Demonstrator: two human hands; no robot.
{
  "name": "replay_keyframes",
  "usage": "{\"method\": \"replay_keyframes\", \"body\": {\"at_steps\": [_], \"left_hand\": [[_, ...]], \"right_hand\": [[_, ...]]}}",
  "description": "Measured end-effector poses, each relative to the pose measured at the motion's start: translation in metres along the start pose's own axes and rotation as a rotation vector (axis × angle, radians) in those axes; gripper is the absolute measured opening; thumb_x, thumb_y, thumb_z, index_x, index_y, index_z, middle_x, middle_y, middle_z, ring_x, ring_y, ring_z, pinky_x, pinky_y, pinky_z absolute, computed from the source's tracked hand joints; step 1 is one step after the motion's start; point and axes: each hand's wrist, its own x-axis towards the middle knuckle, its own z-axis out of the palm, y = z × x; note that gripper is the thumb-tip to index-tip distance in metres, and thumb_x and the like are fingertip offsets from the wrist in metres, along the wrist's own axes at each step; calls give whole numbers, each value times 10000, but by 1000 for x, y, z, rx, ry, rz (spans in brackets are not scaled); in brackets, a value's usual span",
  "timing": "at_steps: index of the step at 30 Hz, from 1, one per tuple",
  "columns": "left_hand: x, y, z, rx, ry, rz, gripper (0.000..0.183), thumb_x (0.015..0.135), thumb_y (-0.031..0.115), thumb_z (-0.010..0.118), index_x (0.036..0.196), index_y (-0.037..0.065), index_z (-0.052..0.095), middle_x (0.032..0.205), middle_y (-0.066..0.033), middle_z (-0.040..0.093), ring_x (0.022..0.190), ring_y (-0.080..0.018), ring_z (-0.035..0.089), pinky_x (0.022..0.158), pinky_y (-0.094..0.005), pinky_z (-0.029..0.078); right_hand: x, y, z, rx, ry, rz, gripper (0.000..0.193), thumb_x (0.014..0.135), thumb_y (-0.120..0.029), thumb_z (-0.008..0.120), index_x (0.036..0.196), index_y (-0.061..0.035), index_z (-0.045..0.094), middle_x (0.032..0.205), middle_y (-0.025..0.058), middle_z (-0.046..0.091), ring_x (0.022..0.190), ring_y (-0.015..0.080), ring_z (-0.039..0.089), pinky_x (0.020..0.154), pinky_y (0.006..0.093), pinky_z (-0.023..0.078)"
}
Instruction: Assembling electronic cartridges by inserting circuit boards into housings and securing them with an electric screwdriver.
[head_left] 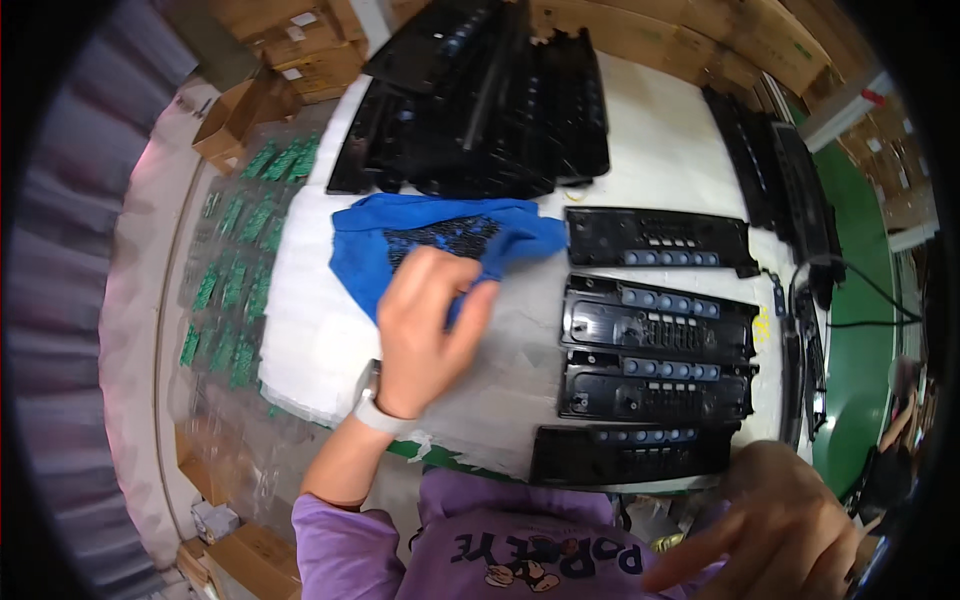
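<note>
I see my left hand [425, 320] at frame centre, fingers pinched on a blue cloth [420, 245] lying on the white table [320, 340]. My right hand [780, 520], lower right, hangs open beside four black panels [655, 335].

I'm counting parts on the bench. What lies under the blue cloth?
Under the blue cloth only the white table cover shows around its edges. The left hand grips its lower edge. Anything beneath its middle is hidden; the black panels lie beside it, uncovered.

Green floor [860, 400], seemingly cardboard boxes [300, 45]
</note>
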Motion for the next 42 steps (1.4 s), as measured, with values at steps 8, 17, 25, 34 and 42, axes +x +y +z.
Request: {"method": "replay_keyframes", "body": {"at_steps": [8, 17, 25, 34, 42], "left_hand": [[-11, -4, -8, -113, -396, 268, 165, 641, 32, 721, 754, 25, 602, 714, -70, 552, 616, -230, 534, 512, -298, 428], [-52, -32, -74, 212, 140, -76, 81, 760, -34, 585, 836, -21, 613, 784, -120, 610, 689, -217, 565, 606, -289, 446], [-134, -116, -177, 455, 666, -471, 177, 871, 84, 546, 1033, 12, 549, 981, -64, 566, 882, -138, 522, 762, -262, 416], [-302, -223, -254, 837, -33, -777, 598, 812, 362, 612, 1192, -63, 431, 1169, -240, 494, 1121, -390, 441, 940, -425, 359], [-264, -200, -226, 866, -199, -696, 602, 802, 313, 623, 1233, -69, 447, 1210, -271, 497, 1125, -382, 480, 971, -413, 365]], "right_hand": [[96, -5, -57, 230, -1018, 422, 412, 984, -288, 298, 1131, -44, 596, 924, 197, 661, 901, 338, 646, 842, 415, 469], [70, 11, -39, -89, -923, -9, 437, 956, -354, 352, 1329, -131, 402, 974, 100, 672, 979, 261, 629, 1039, 410, 295], [74, 26, -92, 96, -960, -139, 630, 938, -419, 395, 1321, 61, 254, 866, 255, 623, 979, 400, 585, 1023, 557, 269], [2, 14, -94, -879, -563, -35, 475, 769, -338, 642, 1009, 63, 556, 869, 232, 612, 870, 394, 613, 772, 445, 492], [-46, 43, -72, -677, -915, 41, 220, 726, -162, 702, 859, 8, 661, 798, 129, 652, 697, 253, 641, 601, 337, 504]]}}
